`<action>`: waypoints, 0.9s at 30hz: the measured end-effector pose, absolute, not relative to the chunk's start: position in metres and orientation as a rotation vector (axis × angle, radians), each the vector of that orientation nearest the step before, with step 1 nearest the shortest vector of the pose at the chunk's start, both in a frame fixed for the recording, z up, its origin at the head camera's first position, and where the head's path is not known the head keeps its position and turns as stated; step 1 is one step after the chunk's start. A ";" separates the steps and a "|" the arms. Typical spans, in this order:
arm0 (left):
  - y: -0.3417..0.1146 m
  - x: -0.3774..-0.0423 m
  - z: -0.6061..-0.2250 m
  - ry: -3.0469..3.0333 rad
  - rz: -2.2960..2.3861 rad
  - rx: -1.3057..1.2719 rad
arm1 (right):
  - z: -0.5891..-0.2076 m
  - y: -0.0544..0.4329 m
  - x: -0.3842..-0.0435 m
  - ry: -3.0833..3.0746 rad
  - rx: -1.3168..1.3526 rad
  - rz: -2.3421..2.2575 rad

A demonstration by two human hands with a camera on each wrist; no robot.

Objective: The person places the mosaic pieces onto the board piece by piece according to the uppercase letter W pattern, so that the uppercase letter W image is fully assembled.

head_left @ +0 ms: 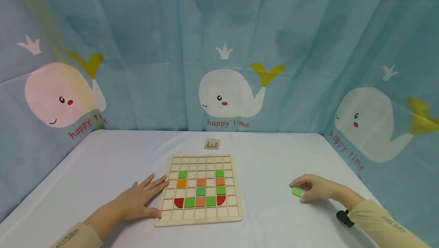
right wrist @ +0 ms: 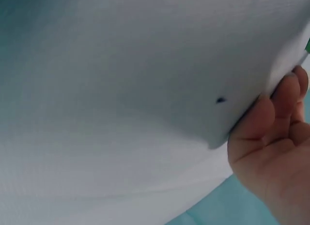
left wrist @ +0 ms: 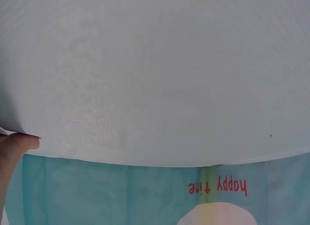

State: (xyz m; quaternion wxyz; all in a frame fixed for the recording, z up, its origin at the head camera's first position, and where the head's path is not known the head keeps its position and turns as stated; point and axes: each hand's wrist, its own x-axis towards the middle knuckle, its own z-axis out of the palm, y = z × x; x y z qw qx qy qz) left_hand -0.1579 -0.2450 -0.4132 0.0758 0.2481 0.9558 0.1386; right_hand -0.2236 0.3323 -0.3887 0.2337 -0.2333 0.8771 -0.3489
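A wooden grid board [head_left: 199,223] lies on the white table, with green, orange and red tiles set in some of its squares. The red pieces [head_left: 179,202] have a rounded corner and sit at both ends of a lower row. Spread along the board's left edge, my left hand [head_left: 138,200] touches the frame with straight fingers and thumb. Well to the right of the board, my right hand [head_left: 319,187] pinches a green tile [head_left: 296,192] between thumb and fingers, low over the cloth. Only a sliver of green shows beside those fingers in the right wrist view.
A small pattern card [head_left: 212,143] lies just behind the board. White cloth [head_left: 267,164] covers the table between the board and my right hand. A blue curtain [head_left: 147,69] with printed whales hangs at the back and sides.
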 end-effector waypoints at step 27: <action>-0.245 -0.159 -0.412 2.852 0.413 0.736 | -0.376 0.313 -0.219 2.431 -0.381 -1.178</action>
